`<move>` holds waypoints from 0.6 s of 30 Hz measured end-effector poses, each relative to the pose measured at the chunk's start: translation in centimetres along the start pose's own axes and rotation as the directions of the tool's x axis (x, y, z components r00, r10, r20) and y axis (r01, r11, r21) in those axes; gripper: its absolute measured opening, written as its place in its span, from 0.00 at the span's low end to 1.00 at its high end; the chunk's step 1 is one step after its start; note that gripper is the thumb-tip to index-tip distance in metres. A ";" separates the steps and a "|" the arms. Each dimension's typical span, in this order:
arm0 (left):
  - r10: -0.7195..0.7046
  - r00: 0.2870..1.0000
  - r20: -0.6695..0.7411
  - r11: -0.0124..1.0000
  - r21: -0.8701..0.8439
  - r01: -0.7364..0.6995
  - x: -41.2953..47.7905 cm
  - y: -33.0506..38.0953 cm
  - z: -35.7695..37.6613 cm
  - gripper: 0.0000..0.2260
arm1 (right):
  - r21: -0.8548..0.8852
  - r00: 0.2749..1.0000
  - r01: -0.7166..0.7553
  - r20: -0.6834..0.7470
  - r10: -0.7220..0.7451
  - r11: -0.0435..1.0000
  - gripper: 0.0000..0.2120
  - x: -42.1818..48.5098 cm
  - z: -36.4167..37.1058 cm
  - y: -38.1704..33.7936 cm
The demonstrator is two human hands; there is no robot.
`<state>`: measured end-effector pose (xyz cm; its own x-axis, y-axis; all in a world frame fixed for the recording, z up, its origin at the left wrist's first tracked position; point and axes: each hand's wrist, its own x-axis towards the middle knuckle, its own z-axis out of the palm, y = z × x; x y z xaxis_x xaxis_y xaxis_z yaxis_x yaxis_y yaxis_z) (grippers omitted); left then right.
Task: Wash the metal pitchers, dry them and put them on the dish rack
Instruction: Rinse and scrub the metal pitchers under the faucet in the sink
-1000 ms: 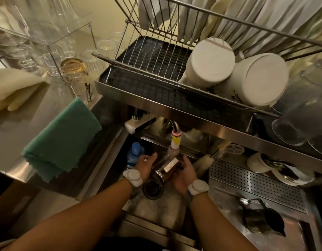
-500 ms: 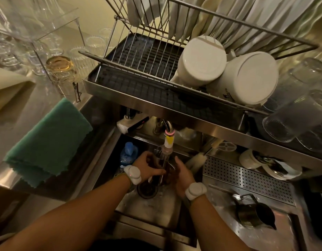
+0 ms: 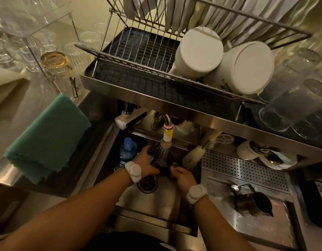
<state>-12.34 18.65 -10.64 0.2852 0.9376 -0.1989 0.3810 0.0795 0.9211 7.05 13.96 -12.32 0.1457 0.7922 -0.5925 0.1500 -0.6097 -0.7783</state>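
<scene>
Steel, wet and rigid: the pitcher you hold over the sink, under the tap, will likely be light but slick. Your left hand wraps its left wall, fingers curled; your right hand grips the near-right side, probably the handle. Mouth points up into the stream, long axis near upright. A second pitcher waits well right.

Single head-worn wide-angle view, looking steeply down and forward; stainless steel sink basin close at lower centre, wire dish rack across frame top.
</scene>
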 end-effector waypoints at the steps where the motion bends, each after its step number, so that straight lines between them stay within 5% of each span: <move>1: -0.007 1.000 0.008 1.000 0.006 0.007 -0.3 -0.2 -0.2 0.34 | 0.023 1.000 0.013 -0.007 -0.013 1.000 0.17 0.0 0.2 -0.3; 7: -0.078 0.996 -0.050 0.997 -0.016 0.078 -1.3 -0.1 -0.6 0.27 | -0.054 0.999 0.034 -0.020 -0.035 0.998 0.17 0.2 0.9 -1.2; 10: -0.083 0.994 -0.070 0.996 0.029 0.085 -1.5 0.2 -0.9 0.28 | 0.011 0.999 -0.006 -0.045 0.006 1.000 0.10 -0.5 1.3 -2.2; 14: -0.157 0.983 -0.091 0.983 0.083 0.165 -1.8 0.3 -1.1 0.39 | -0.065 0.998 -0.047 -0.038 0.044 0.997 0.13 -0.7 1.4 -2.9; 18: -0.180 0.976 -0.121 0.975 0.107 0.193 -2.2 -0.1 -1.0 0.40 | -0.132 0.998 -0.060 -0.007 0.059 0.989 0.14 -1.4 1.3 -4.0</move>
<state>-13.82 16.93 -9.94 0.1036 0.9419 -0.3195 0.5210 0.2222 0.8241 4.95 15.35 -8.62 0.1617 0.7544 -0.6362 0.2690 -0.6540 -0.7071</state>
